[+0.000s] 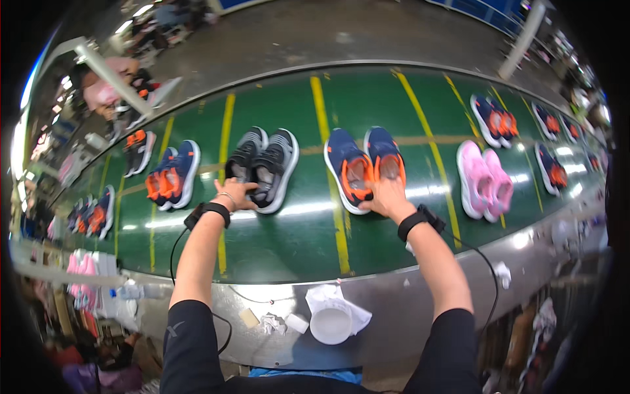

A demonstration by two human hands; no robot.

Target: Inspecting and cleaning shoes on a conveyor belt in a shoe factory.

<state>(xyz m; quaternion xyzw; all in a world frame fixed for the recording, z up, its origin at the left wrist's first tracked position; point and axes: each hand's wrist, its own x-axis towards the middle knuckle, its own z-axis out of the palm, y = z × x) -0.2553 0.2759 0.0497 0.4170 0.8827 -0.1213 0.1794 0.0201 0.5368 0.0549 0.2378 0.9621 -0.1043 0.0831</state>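
A pair of black and grey sneakers lies on the green conveyor belt, heels toward me. My left hand is at the heel end of this pair, fingers curled at the left shoe and thumb reaching to the right one. Beside it on the right is a pair of navy sneakers with orange linings. At their heels is my right hand, its thumb against the left shoe and its fingers at the opening of the right one. The hands partly hide both pairs' heels.
Pink sneakers sit to the right, and more navy-orange sneakers to the left. Yellow lines cross the belt. On the metal ledge nearest me are a white bowl, a yellowish block and crumpled white scraps.
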